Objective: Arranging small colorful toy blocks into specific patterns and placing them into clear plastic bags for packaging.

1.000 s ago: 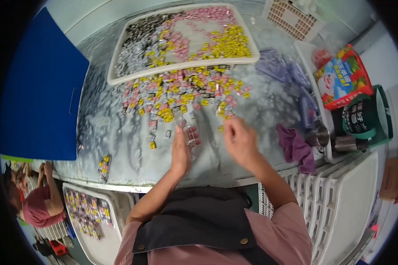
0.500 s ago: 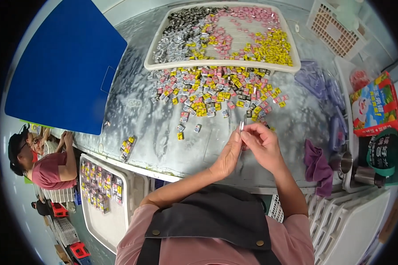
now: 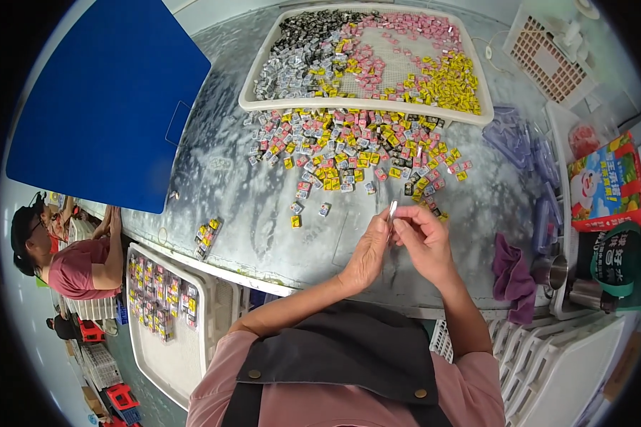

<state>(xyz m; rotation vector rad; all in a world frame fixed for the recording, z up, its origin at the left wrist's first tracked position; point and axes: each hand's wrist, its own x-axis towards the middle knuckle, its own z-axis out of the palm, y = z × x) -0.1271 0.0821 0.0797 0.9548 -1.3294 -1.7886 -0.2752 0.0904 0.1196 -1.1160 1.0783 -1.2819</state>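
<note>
Over the near part of the table, my left hand (image 3: 366,255) and my right hand (image 3: 426,240) meet. Between their closed fingers is a thin, shiny clear plastic piece (image 3: 392,209), perhaps an empty bag; its lower part is mostly hidden. Past my fingertips lies a loose heap of small wrapped pieces (image 3: 356,153) in yellow, pink, black and silver-grey. A few strays, such as a yellow piece (image 3: 296,222), lie left of my hands. Behind the heap, a white tray (image 3: 367,104) holds more pieces, roughly grouped by colour.
A filled clear pack (image 3: 207,238) rests by the table's front-left edge. More packs sit on a lower white tray (image 3: 157,361). At right are a purple cloth (image 3: 513,279), a metal cup (image 3: 550,271) and purple plastic items (image 3: 509,139). A blue board (image 3: 107,107) stands left, near a co-worker (image 3: 85,267).
The view has shifted slightly. Both my hands stay together on the clear plastic piece, which has tilted a little. The heap looks the same.
</note>
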